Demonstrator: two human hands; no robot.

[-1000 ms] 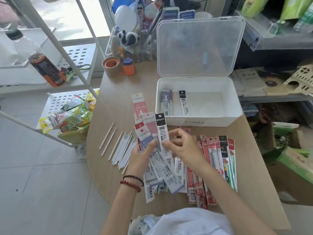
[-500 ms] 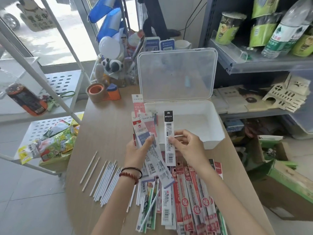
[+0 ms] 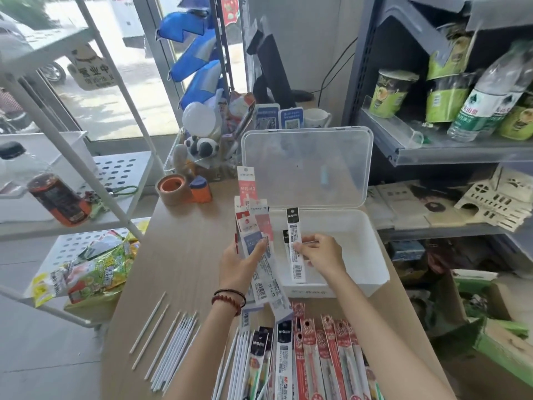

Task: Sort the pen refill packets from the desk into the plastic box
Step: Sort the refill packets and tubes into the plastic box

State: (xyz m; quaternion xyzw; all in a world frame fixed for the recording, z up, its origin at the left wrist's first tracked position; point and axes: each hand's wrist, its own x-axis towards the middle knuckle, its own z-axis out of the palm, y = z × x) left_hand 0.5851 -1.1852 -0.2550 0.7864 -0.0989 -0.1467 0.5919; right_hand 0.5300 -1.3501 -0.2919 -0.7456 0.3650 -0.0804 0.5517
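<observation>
Refill packets [image 3: 254, 226] in the left hand [image 3: 238, 265] hide the box's [image 3: 352, 290] left wall.

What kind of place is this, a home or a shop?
Most likely a small shop. The grey shelf on the right carries green cups and bottled water, snack bags lie on the white rack at left, and QR signs stand behind the plastic box.

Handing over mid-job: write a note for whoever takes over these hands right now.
Left hand grips a fan of packets, upright, left of the plastic box.
Right hand pinches one black-topped packet over the open box.
Done: at least one boxed packet seems to lie inside.
Left: drop the held packet, then the fan, then the red and black packets on the desk.
</observation>
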